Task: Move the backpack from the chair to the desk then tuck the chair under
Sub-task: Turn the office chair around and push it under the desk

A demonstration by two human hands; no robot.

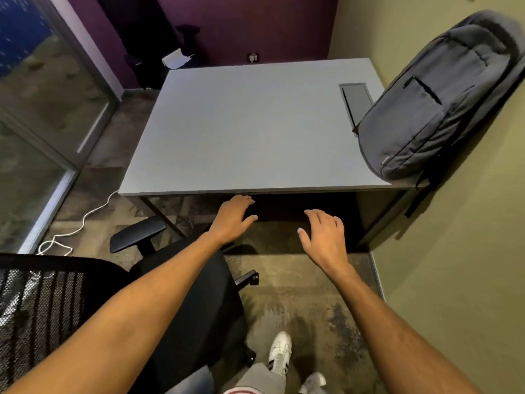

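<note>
A grey backpack (437, 98) stands upright on the right end of the grey desk (244, 132), leaning against the olive wall. The black office chair (196, 294) sits at lower left, pulled back from the desk, its seat under my left forearm and its mesh backrest (42, 302) at the far left. My left hand (233, 220) hovers just below the desk's front edge with fingers spread, holding nothing. My right hand (324, 237) hangs beside it, also open and empty, above the carpet.
A glass wall (37, 123) runs along the left. A white cable (82, 223) lies on the carpet near the desk's left leg. A cable flap (355, 100) is set into the desk top. My white shoe (279, 354) is on the floor beside the chair.
</note>
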